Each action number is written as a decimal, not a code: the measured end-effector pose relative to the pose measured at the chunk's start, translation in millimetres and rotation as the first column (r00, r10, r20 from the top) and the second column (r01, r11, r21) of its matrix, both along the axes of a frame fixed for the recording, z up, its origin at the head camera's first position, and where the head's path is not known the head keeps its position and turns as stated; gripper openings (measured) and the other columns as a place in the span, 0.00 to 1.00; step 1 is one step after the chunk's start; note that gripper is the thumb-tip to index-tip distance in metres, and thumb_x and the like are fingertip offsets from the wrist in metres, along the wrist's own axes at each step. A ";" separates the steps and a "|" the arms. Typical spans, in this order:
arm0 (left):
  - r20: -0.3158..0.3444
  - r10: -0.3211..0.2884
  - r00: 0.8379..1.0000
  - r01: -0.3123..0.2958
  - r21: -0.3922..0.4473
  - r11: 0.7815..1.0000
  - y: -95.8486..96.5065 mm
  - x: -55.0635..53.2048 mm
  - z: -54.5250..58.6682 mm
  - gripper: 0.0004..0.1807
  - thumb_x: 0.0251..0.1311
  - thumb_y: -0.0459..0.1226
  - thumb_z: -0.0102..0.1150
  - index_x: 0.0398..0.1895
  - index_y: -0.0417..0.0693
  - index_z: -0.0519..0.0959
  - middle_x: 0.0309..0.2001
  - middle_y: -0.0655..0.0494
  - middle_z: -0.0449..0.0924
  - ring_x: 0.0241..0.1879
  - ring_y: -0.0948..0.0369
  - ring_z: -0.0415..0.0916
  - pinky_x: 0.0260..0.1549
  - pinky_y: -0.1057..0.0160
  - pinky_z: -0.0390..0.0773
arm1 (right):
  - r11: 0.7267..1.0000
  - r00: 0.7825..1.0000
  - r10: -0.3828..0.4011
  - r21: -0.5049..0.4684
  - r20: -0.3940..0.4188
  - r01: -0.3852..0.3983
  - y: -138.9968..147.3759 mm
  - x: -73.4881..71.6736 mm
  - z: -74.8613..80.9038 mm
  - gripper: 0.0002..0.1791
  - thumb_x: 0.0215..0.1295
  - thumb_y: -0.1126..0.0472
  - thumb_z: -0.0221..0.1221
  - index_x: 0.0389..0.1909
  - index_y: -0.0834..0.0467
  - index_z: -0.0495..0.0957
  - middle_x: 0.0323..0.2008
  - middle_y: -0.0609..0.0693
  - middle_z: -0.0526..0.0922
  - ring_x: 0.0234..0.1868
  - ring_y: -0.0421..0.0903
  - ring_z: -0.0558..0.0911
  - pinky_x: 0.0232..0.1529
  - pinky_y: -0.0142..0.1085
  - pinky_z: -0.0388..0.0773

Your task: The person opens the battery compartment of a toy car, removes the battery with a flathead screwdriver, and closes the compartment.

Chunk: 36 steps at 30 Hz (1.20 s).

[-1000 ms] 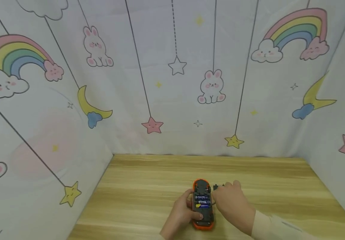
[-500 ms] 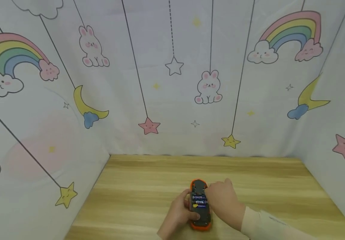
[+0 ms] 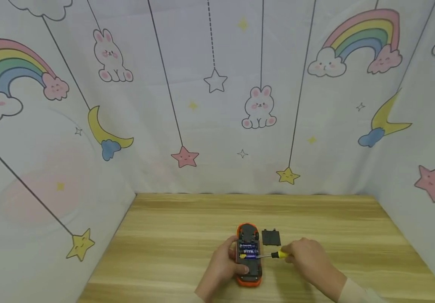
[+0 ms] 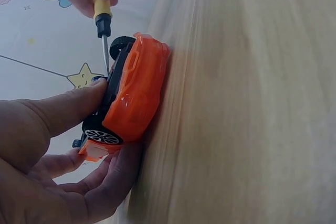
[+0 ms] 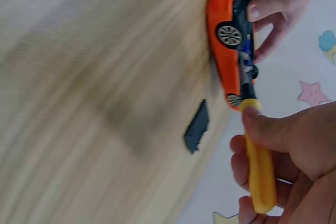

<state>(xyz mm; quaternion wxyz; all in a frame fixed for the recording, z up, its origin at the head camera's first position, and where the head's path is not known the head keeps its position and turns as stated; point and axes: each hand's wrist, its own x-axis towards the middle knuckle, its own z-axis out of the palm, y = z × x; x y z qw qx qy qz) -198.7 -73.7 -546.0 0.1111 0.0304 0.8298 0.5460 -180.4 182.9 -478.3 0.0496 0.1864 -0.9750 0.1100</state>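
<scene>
An orange toy car [image 3: 248, 281] lies upside down on the table, its battery bay uncovered with several batteries [image 3: 249, 251] inside. My left hand [image 3: 223, 264] grips the car from its left side, thumb over the dark underside. In my right hand [image 3: 310, 257] is a screwdriver with a yellow handle [image 5: 260, 174], held between thumb and fingers. Its metal shaft [image 3: 266, 256] points left, and the tip is at the edge of the bay by the nearest battery. A black battery cover [image 3: 271, 237] lies on the table right of the car.
The wood-grain table [image 3: 179, 227] runs back to a white curtain [image 3: 149, 126] printed with rabbits, stars and rainbows. More of this cloth stands along the left and right sides.
My right hand has drawn back right from the car's edge, bringing the screwdriver and the whole battery cover into sight. My left hand keeps its grip on the car.
</scene>
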 end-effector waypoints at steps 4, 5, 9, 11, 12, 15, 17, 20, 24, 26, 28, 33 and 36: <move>0.008 0.008 1.000 -0.008 -0.003 1.000 1.1 -1.0 1.1 0.56 0.33 0.25 0.82 0.74 0.48 0.67 0.35 0.53 0.83 0.34 0.58 0.80 0.39 0.57 0.79 | 0.998 1.000 0.000 -0.068 -0.027 -0.002 11.4 -0.5 -13.5 0.13 0.52 0.58 0.75 0.41 0.49 0.91 0.38 0.46 0.92 0.38 0.47 0.89 0.41 0.44 0.84; 0.012 0.010 1.000 -0.010 -0.005 1.000 1.3 -1.5 0.7 0.56 0.33 0.25 0.81 0.74 0.48 0.67 0.35 0.53 0.83 0.34 0.58 0.80 0.39 0.57 0.79 | 0.996 1.000 0.001 -0.086 -0.030 -0.004 13.7 -1.1 -16.7 0.13 0.53 0.58 0.74 0.41 0.49 0.91 0.38 0.45 0.92 0.39 0.46 0.89 0.42 0.44 0.84; 0.017 0.015 1.000 -0.015 0.001 1.000 2.0 -1.6 0.9 0.56 0.34 0.25 0.81 0.74 0.49 0.67 0.35 0.54 0.83 0.34 0.59 0.80 0.37 0.58 0.78 | 0.990 0.999 0.021 -0.135 -0.038 -0.026 21.3 -3.3 -27.2 0.11 0.55 0.58 0.73 0.41 0.49 0.91 0.39 0.45 0.92 0.41 0.46 0.90 0.44 0.44 0.85; 0.015 0.015 1.000 -0.015 0.005 1.000 1.9 -1.5 0.3 0.56 0.34 0.25 0.81 0.74 0.49 0.67 0.35 0.54 0.83 0.34 0.59 0.80 0.37 0.58 0.78 | 0.988 0.999 0.030 -0.153 -0.045 -0.037 24.0 -3.0 -30.9 0.11 0.56 0.58 0.73 0.42 0.49 0.91 0.39 0.45 0.92 0.41 0.46 0.90 0.43 0.45 0.85; 0.015 0.015 1.000 -0.015 0.009 1.000 1.8 -1.3 0.1 0.56 0.34 0.25 0.81 0.74 0.49 0.67 0.35 0.53 0.83 0.34 0.59 0.80 0.37 0.59 0.78 | 0.987 0.998 0.030 -0.157 -0.046 -0.037 24.7 -2.6 -32.4 0.12 0.56 0.58 0.73 0.42 0.49 0.91 0.39 0.45 0.92 0.41 0.46 0.90 0.43 0.45 0.85; 0.015 0.015 1.000 -0.016 0.014 1.000 1.3 -1.2 -0.3 0.56 0.34 0.24 0.81 0.74 0.49 0.67 0.35 0.53 0.83 0.33 0.58 0.80 0.37 0.58 0.78 | 0.987 0.999 0.023 -0.159 -0.042 -0.029 25.8 0.1 -34.6 0.12 0.57 0.57 0.73 0.43 0.48 0.91 0.40 0.44 0.92 0.41 0.45 0.90 0.42 0.44 0.85; 0.017 0.016 1.000 -0.016 0.012 1.000 1.1 -1.1 0.1 0.56 0.34 0.25 0.81 0.75 0.49 0.67 0.35 0.53 0.83 0.33 0.58 0.80 0.37 0.58 0.78 | 0.988 0.999 0.011 -0.152 -0.039 -0.017 25.0 1.9 -34.9 0.12 0.57 0.56 0.73 0.43 0.48 0.91 0.40 0.43 0.92 0.41 0.45 0.90 0.42 0.44 0.85; 0.014 0.018 1.000 -0.018 0.002 1.000 0.5 -0.8 1.8 0.56 0.34 0.25 0.81 0.75 0.49 0.67 0.35 0.53 0.83 0.34 0.58 0.80 0.38 0.57 0.78 | 0.990 0.999 -0.005 -0.138 -0.053 -0.002 22.7 3.5 -33.9 0.12 0.57 0.55 0.73 0.43 0.47 0.91 0.40 0.42 0.92 0.40 0.44 0.90 0.42 0.44 0.84; 0.000 0.015 1.000 -0.015 0.011 1.000 0.4 -0.1 1.7 0.56 0.34 0.25 0.81 0.74 0.49 0.68 0.34 0.53 0.82 0.33 0.58 0.79 0.38 0.57 0.78 | 0.992 0.996 0.001 -0.127 -0.095 -0.013 21.3 5.0 -32.6 0.13 0.55 0.56 0.74 0.43 0.47 0.91 0.40 0.42 0.92 0.40 0.44 0.90 0.42 0.44 0.84; -0.008 0.013 1.000 -0.013 0.016 1.000 0.4 0.4 1.0 0.56 0.33 0.24 0.81 0.73 0.48 0.68 0.33 0.53 0.82 0.33 0.59 0.79 0.37 0.58 0.78 | 0.992 0.995 0.004 -0.125 -0.101 -0.017 21.4 5.8 -32.6 0.13 0.55 0.56 0.74 0.42 0.47 0.91 0.40 0.42 0.92 0.40 0.44 0.90 0.42 0.44 0.84; -0.011 0.011 1.000 -0.011 0.018 1.000 0.4 0.4 0.0 0.56 0.33 0.24 0.81 0.73 0.48 0.68 0.33 0.53 0.83 0.32 0.59 0.79 0.36 0.59 0.78 | 0.991 0.994 0.008 -0.128 -0.107 -0.022 22.3 6.6 -33.2 0.13 0.55 0.57 0.74 0.43 0.48 0.91 0.40 0.42 0.92 0.40 0.45 0.90 0.42 0.44 0.84; 0.005 0.006 1.000 -0.006 0.016 1.000 -0.5 0.3 -0.9 0.56 0.34 0.24 0.81 0.74 0.48 0.67 0.34 0.53 0.83 0.33 0.58 0.80 0.38 0.58 0.78 | 0.988 0.996 -0.026 -0.151 -0.089 0.013 24.5 11.0 -34.3 0.13 0.56 0.58 0.74 0.44 0.48 0.90 0.42 0.43 0.91 0.44 0.46 0.90 0.47 0.45 0.84; 0.014 0.010 1.000 -0.010 0.012 1.000 -1.2 0.7 -1.2 0.56 0.34 0.25 0.81 0.74 0.49 0.67 0.34 0.53 0.83 0.33 0.58 0.80 0.38 0.57 0.78 | 0.982 0.995 -0.059 -0.182 -0.079 0.044 25.3 14.4 -34.7 0.14 0.55 0.58 0.74 0.43 0.48 0.90 0.42 0.44 0.91 0.45 0.47 0.89 0.48 0.47 0.84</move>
